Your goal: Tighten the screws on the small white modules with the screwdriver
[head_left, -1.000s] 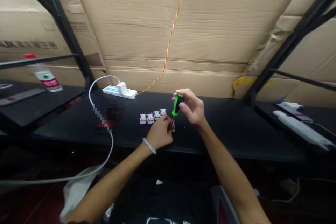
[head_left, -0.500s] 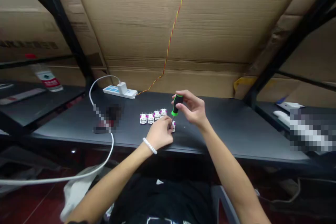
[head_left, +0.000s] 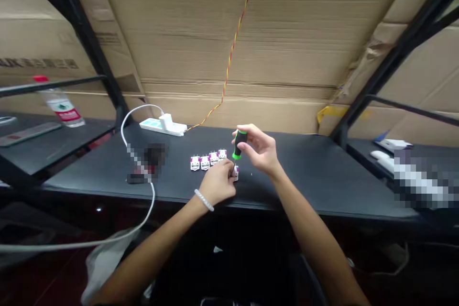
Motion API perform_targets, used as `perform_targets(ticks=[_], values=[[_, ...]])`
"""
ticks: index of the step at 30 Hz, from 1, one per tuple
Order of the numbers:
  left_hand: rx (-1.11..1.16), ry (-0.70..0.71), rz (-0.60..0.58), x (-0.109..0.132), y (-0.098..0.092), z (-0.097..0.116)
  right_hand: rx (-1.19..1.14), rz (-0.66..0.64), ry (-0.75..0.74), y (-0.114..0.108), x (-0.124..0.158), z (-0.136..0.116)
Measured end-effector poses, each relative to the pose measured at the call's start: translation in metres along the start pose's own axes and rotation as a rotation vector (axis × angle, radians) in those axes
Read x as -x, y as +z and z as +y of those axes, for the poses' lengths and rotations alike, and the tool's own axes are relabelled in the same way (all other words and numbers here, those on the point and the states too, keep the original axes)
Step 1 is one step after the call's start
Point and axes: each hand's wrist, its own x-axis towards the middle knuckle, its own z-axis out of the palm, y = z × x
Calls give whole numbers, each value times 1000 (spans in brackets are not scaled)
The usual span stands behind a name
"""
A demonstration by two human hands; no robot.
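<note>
My right hand [head_left: 261, 148] grips a black and green screwdriver [head_left: 240, 143], held nearly upright with its shaft pointing down. The screwdriver's tip meets a small white and purple part [head_left: 236, 172] on the dark table, though the exact contact point is hidden by fingers. My left hand [head_left: 219, 182], with a white bead bracelet on its wrist, pinches that part from the left side. Several similar white and purple parts [head_left: 204, 162] with thin prongs stand in a row just beyond my left hand.
A white power strip [head_left: 163, 126] with a plugged-in charger lies at the back left. Its white cable [head_left: 153, 201] runs over the table's front edge. A water bottle [head_left: 66, 109] lies tilted at far left. Black metal posts [head_left: 376, 81] flank the table [head_left: 322, 177]; cardboard stands behind.
The view has shifted slightly. My right hand and the screwdriver show only a tiny shift; my left hand stays on the same part.
</note>
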Motion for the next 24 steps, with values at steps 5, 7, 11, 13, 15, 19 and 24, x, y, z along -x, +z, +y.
perform_targets(ticks=[5, 7, 11, 13, 15, 19, 24], values=[[-34, -10, -8, 0, 1, 0, 5, -11, -6, 1, 0, 0], [-41, -15, -13, 0, 1, 0, 17, -17, 3, 2, -1, 0], [-37, -6, -10, 0, 2, 0, 29, -16, 2, 3, -1, 0], [-38, 0, -10, 0, 2, 0, 42, -18, -10, 2, 0, -2], [-43, -5, -9, 0, 2, 0, 58, -35, -25, -1, 0, -8], [-18, -16, -23, 2, -5, -1, 62, 16, -93, -20, 2, -27], [71, 30, -70, 3, -18, 0, 115, 401, -293, -59, 14, -50]])
